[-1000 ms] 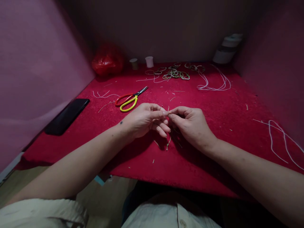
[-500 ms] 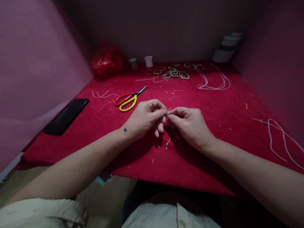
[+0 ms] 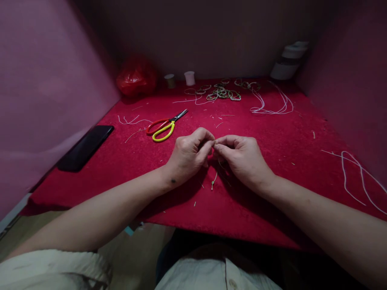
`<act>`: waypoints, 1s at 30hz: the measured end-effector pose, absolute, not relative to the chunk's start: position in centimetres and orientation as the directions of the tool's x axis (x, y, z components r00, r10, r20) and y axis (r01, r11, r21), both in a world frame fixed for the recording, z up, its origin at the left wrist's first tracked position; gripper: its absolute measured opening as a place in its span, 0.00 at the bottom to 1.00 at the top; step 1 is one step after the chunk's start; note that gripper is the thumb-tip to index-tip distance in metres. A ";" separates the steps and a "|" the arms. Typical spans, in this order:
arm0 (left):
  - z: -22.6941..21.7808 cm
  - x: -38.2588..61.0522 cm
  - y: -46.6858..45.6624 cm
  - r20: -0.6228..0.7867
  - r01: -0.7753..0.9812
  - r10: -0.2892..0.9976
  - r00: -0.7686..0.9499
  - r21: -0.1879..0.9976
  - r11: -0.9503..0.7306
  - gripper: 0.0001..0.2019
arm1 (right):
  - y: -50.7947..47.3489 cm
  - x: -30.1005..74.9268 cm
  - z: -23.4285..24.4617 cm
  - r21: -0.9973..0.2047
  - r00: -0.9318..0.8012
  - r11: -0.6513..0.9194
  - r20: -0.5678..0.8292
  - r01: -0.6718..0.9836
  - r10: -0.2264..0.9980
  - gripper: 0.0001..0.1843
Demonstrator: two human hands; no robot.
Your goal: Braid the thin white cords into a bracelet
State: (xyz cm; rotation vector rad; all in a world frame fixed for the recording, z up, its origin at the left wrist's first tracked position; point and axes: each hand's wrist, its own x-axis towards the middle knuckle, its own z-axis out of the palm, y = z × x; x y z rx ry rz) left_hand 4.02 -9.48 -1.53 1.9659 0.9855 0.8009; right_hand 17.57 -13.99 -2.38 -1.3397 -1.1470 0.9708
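Note:
My left hand (image 3: 193, 151) and my right hand (image 3: 242, 159) meet fingertip to fingertip above the red cloth (image 3: 184, 203). Each is closed in a pinch on a thin cord, most of which the fingers cover. A cord end (image 3: 214, 180) with a small green knot hangs or lies just below the hands; which of the two I cannot tell. Scissors (image 3: 163, 129) with one red and one yellow handle lie beyond my left hand, blades pointing away to the right. Farther back is a heap of braided green and white cord loops (image 3: 223, 93).
At the back stand a red plastic bag (image 3: 136, 78), two small spools, one of them white (image 3: 190, 78), and a white container (image 3: 286, 64). A black phone (image 3: 86, 147) lies at the left. Loose white cords (image 3: 359, 173) lie at the right, and cord scraps are scattered about.
My left hand has rolled over and its lower fingers have curled in under the palm. The left wrist has shifted slightly to the right. My right hand has hardly moved.

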 end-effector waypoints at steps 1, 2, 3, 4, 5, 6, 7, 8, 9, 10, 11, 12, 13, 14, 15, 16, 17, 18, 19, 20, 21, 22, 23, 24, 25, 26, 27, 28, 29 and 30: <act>-1.6 4.0 -9.5 0.202 0.376 0.844 0.496 0.826 -0.419 0.02 | -14.0 17.6 -2.4 -0.993 0.203 0.036 0.059 0.111 0.977 0.08; -1.6 4.0 -9.5 0.214 0.398 0.843 0.493 0.807 -0.437 0.02 | -14.0 17.6 -2.4 -0.992 0.203 0.040 0.064 0.120 0.977 0.08; -1.6 4.0 -9.5 0.220 0.417 0.842 0.492 0.790 -0.450 0.02 | -14.0 17.6 -2.5 -0.990 0.204 0.044 0.071 0.131 0.976 0.08; -1.5 4.0 -9.5 0.220 0.432 0.841 0.494 0.778 -0.457 0.02 | -14.0 17.6 -2.5 -0.989 0.205 0.050 0.078 0.139 0.976 0.08; -1.5 4.0 -9.4 0.209 0.439 0.839 0.502 0.774 -0.456 0.02 | -14.0 17.6 -2.6 -0.988 0.205 0.055 0.084 0.144 0.975 0.08; -1.5 4.0 -9.3 0.188 0.438 0.837 0.514 0.781 -0.445 0.02 | -14.0 17.6 -2.6 -0.988 0.205 0.059 0.088 0.144 0.975 0.08; -1.5 4.0 -9.2 0.159 0.426 0.834 0.528 0.800 -0.422 0.02 | -14.0 17.6 -2.6 -0.988 0.205 0.061 0.089 0.140 0.975 0.08; -1.6 4.1 -9.1 0.125 0.404 0.833 0.539 0.830 -0.386 0.02 | -14.0 17.6 -2.6 -0.989 0.206 0.062 0.089 0.134 0.974 0.08; -1.5 4.1 -9.0 0.086 0.373 0.832 0.548 0.865 -0.335 0.02 | -14.0 17.6 -2.5 -0.990 0.208 0.061 0.086 0.125 0.974 0.07; -1.5 4.1 -8.9 0.045 0.341 0.833 0.551 0.899 -0.274 0.03 | -14.0 17.6 -2.5 -0.992 0.208 0.057 0.080 0.114 0.975 0.07; -1.4 4.2 -8.8 0.006 0.309 0.836 0.548 0.928 -0.209 0.03 | -14.0 17.6 -2.4 -0.994 0.204 0.047 0.067 0.100 0.977 0.07; -1.2 4.3 -8.8 -0.030 0.280 0.841 0.540 0.949 -0.146 0.04 | -14.0 17.6 -2.3 -0.996 0.197 0.032 0.048 0.083 0.979 0.07; -1.1 4.4 -8.8 -0.064 0.258 0.846 0.529 0.962 -0.088 0.05 | -14.0 17.6 -2.3 -0.998 0.187 0.012 0.023 0.062 0.982 0.08; -0.9 4.5 -8.8 -0.097 0.241 0.850 0.517 0.970 -0.035 0.05 | -14.0 17.6 -2.2 -0.999 0.176 -0.011 -0.004 0.037 0.984 0.08; -0.7 4.6 -8.9 -0.125 0.226 0.851 0.510 0.974 0.008 0.06 | -13.9 17.7 -2.2 -0.999 0.164 -0.033 -0.031 0.008 0.986 0.08; -0.5 4.6 -8.9 -0.148 0.212 0.848 0.508 0.976 0.044 0.07 | -13.9 17.7 -2.3 -0.998 0.151 -0.052 -0.056 -0.029 0.987 0.07; -0.4 4.6 -8.9 -0.165 0.200 0.843 0.513 0.977 0.069 0.07 | -13.8 17.8 -2.4 -0.995 0.136 -0.069 -0.079 -0.074 0.988 0.06; -0.3 4.6 -8.9 -0.172 0.190 0.836 0.522 0.978 0.083 0.07 | -13.7 17.8 -2.5 -0.988 0.117 -0.085 -0.100 -0.125 0.988 0.05; -0.3 4.5 -8.9 -0.169 0.180 0.831 0.531 0.980 0.085 0.07 | -13.5 17.9 -2.7 -0.979 0.094 -0.099 -0.117 -0.179 0.989 0.05; -0.3 4.5 -8.9 -0.160 0.172 0.827 0.539 0.982 0.078 0.07 | -13.4 17.9 -2.8 -0.967 0.070 -0.110 -0.129 -0.229 0.989 0.05; -0.3 4.4 -8.8 -0.150 0.167 0.826 0.544 0.984 0.069 0.07 | -13.3 18.0 -3.0 -0.954 0.048 -0.121 -0.139 -0.273 0.989 0.05; -0.4 4.4 -8.8 -0.142 0.161 0.826 0.546 0.985 0.063 0.07 | -13.2 18.0 -3.1 -0.941 0.026 -0.130 -0.146 -0.311 0.989 0.06; -0.4 4.4 -8.8 -0.138 0.155 0.829 0.543 0.986 0.063 0.07 | -13.1 18.1 -3.3 -0.930 0.007 -0.139 -0.150 -0.340 0.989 0.07; -0.4 4.4 -8.9 -0.139 0.147 0.833 0.535 0.987 0.070 0.07 | -13.1 18.1 -3.3 -0.921 -0.010 -0.148 -0.155 -0.361 0.988 0.09; -0.3 4.5 -8.9 -0.144 0.138 0.840 0.524 0.987 0.083 0.07 | -13.0 18.2 -3.4 -0.913 -0.025 -0.156 -0.158 -0.376 0.987 0.10; -0.3 4.6 -9.0 -0.150 0.126 0.846 0.511 0.987 0.099 0.07 | -13.0 18.2 -3.4 -0.907 -0.040 -0.163 -0.160 -0.388 0.986 0.10; -0.2 4.8 -9.1 -0.158 0.115 0.852 0.499 0.987 0.116 0.08 | -13.0 18.2 -3.4 -0.902 -0.051 -0.167 -0.160 -0.399 0.986 0.11; -0.1 4.9 -9.2 -0.167 0.104 0.857 0.488 0.986 0.133 0.08 | -13.0 18.2 -3.4 -0.897 -0.058 -0.170 -0.160 -0.409 0.985 0.11; -0.1 5.1 -9.3 -0.176 0.096 0.860 0.480 0.984 0.147 0.08 | -13.0 18.2 -3.3 -0.891 -0.063 -0.172 -0.160 -0.420 0.985 0.11; 0.0 5.2 -9.4 -0.183 0.090 0.862 0.473 0.983 0.159 0.08 | -12.9 18.2 -3.3 -0.885 -0.066 -0.175 -0.163 -0.432 0.984 0.11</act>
